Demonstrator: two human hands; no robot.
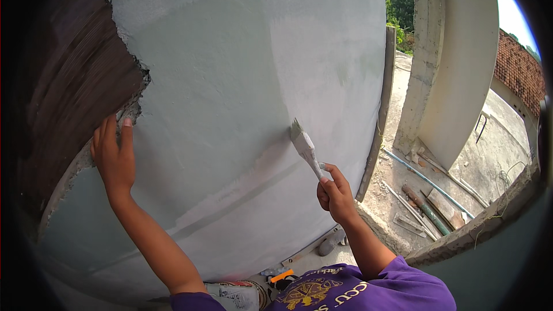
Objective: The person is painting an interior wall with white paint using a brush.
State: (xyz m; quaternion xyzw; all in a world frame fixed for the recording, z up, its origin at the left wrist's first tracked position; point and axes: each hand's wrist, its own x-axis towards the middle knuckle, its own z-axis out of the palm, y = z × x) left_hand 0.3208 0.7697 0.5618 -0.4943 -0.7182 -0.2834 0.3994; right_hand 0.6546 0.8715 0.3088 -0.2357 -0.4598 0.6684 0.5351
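My right hand [336, 194] is closed round the handle of a paintbrush [303, 143] smeared with whitish paint. Its bristle tip meets the wall [224, 80], at the border between a grey-green painted area and a paler whitish one. My left hand [115, 152] rests with fingers stretched out on the rough broken edge of the plaster, next to a dark brown streaked surface [75, 75]. Nothing shows in that hand. Lower down, a paler band and a grey strip cross the wall.
Right of the wall, a concrete post [423, 52] rises beside a ledge. Pipes [426, 210] and scrap pieces lie on the ground there. By my feet are a bag [233, 296], an orange-edged item [281, 276] and a grey rounded object [330, 242]. A tiled roof [518, 60] stands beyond.
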